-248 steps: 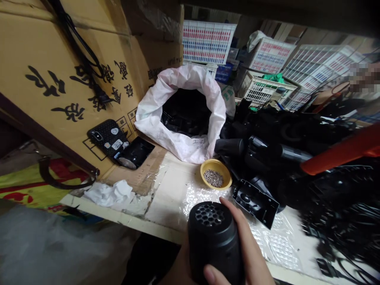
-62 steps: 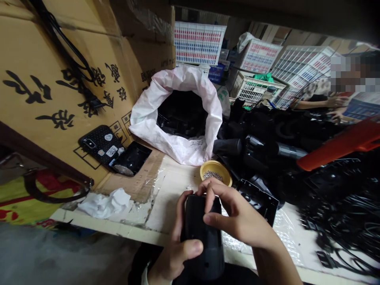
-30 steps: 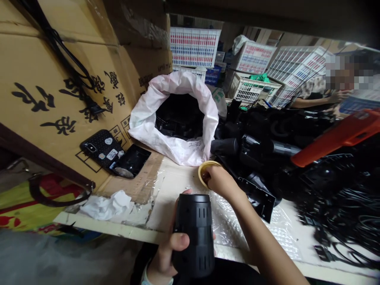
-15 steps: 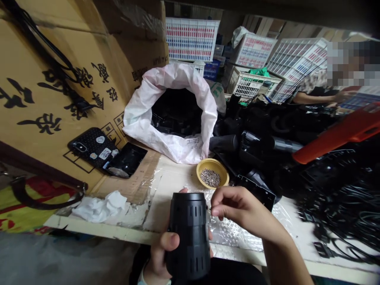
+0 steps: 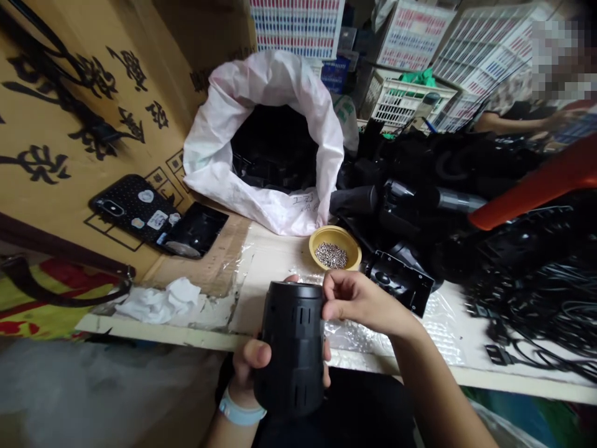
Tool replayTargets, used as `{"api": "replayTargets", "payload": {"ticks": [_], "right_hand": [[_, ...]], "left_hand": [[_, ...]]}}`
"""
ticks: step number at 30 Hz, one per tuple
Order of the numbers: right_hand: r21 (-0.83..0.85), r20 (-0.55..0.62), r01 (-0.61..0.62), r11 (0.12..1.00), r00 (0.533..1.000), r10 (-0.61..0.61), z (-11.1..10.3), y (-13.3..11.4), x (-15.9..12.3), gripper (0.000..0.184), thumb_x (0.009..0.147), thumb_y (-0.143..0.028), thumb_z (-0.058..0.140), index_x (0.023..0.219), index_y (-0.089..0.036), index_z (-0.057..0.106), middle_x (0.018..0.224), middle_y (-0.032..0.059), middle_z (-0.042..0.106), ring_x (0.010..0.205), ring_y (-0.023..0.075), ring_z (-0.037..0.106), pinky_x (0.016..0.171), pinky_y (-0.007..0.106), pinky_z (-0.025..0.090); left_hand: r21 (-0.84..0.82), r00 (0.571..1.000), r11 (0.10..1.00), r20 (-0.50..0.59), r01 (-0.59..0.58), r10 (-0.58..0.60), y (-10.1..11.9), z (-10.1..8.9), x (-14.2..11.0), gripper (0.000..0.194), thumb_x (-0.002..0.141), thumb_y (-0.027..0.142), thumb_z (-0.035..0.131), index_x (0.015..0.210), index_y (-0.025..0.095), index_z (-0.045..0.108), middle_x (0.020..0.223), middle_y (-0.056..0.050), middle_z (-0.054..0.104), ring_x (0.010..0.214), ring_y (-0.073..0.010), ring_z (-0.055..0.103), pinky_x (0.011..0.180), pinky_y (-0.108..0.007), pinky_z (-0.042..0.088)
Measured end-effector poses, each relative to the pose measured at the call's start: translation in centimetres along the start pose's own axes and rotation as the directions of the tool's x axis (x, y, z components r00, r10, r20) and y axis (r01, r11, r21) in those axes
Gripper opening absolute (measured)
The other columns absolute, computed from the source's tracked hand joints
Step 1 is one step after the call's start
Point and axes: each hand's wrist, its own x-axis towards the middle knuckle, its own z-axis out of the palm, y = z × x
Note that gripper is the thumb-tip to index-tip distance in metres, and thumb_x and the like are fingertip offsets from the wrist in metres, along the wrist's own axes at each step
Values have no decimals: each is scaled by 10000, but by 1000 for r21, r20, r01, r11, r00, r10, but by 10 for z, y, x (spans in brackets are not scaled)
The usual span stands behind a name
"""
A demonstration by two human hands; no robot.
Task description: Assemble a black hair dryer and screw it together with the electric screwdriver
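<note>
Through the head camera I have the cylinder [image 5: 293, 348] upright or nearly so, on the near side of the bowl [image 5: 353, 250] and a little to its left. The left hand [image 5: 248, 364] is wrapped around it, thumb on the left flank and fingertips showing past the right flank; a pale blue band [image 5: 240, 410] circles that wrist. The right hand [image 5: 364, 302], just on the near side of the bowl, has its thumb and forefinger drawn together at the cylinder's upper right edge. I can't tell whether anything small sits between those fingertips.

The bowl stands on the bench [image 5: 265, 261] with small metal screws [image 5: 331, 255] in it. Beyond it and to its left I see the sack [image 5: 321, 112], its rim rolled open around black parts. Farther left of the bowl, the phone [image 5: 130, 211] leans by the carton [image 5: 23, 130], a black shell [image 5: 200, 227] beside it, with crumpled tissue [image 5: 161, 300] nearer me. Right of the bowl lie an open black casing [image 5: 401, 280], cables [image 5: 550, 323] and an orange tool [image 5: 532, 186]. Well beyond the bowl are crates [image 5: 298, 31] and, to the right, another person [image 5: 517, 93].
</note>
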Motion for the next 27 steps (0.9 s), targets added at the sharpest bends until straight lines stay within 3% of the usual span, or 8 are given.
{"api": "replayTargets", "payload": {"ticks": [2,5,8,11,14,18,22,27], "right_hand": [[-36,-7,39,999,999,-39,0,-2,0,487,722,-561,788,724,-173,495,626,-50,464,561,78,370,514,226,270],[-335,-244,85,938,954,-174,-3,-14,5,404,853,-546,654,744,-172,546,642,-21,497,585,105,431,552,247,330],[-769,-422,-147,623,848,-321,-9,-26,19,224,935,-273,559,745,-158,589,784,43,600,692,135,526,649,273,373],[-872,-447,-381,305,876,-183,-14,-33,37,166,902,-168,521,800,-151,650,898,101,662,785,193,596,655,298,360],[-877,-469,-458,146,882,-47,-15,-34,51,152,850,-175,540,847,-170,693,877,106,686,795,231,618,584,305,305],[-875,-461,-453,169,887,-7,-17,-34,55,145,772,-110,554,827,-175,672,885,80,688,776,205,604,559,288,299],[-845,-457,-411,342,887,-65,-21,-29,50,128,780,-80,545,774,-173,633,816,51,657,700,155,564,572,259,320],[-833,-421,-275,480,878,-228,-28,-23,46,181,846,-41,509,766,-152,627,839,57,653,739,142,570,656,241,371]], "left_hand": [[2,1000,1000,-20,-8,8,0,3,2,588,657,425,757,1146,105,690,1021,-129,711,871,-234,710,716,-261,567],[-16,994,994,-48,-104,103,-2,6,5,661,668,382,743,1285,185,606,1119,-121,690,851,-250,701,706,-307,569],[-28,979,980,-70,-196,193,-5,8,8,833,674,352,725,1448,279,425,1291,-120,611,896,-261,676,703,-351,571],[-16,976,979,-79,-202,201,-7,7,8,910,674,350,718,1497,298,332,1383,-133,536,911,-253,662,710,-351,571],[-9,979,982,-83,-189,188,-7,7,7,914,673,359,714,1498,305,323,1396,-135,519,899,-257,667,712,-352,568],[1,977,980,-74,-200,199,-7,5,6,910,674,350,724,1491,296,328,1299,-138,587,900,-265,669,703,-356,574],[20,984,986,-59,-167,168,-8,0,4,906,684,370,720,1491,232,332,1113,-150,665,840,-279,694,680,-336,564],[-1,985,987,-66,-160,160,-8,-1,4,890,691,352,720,1491,264,339,1160,-136,656,892,-273,691,726,-352,567]]}}
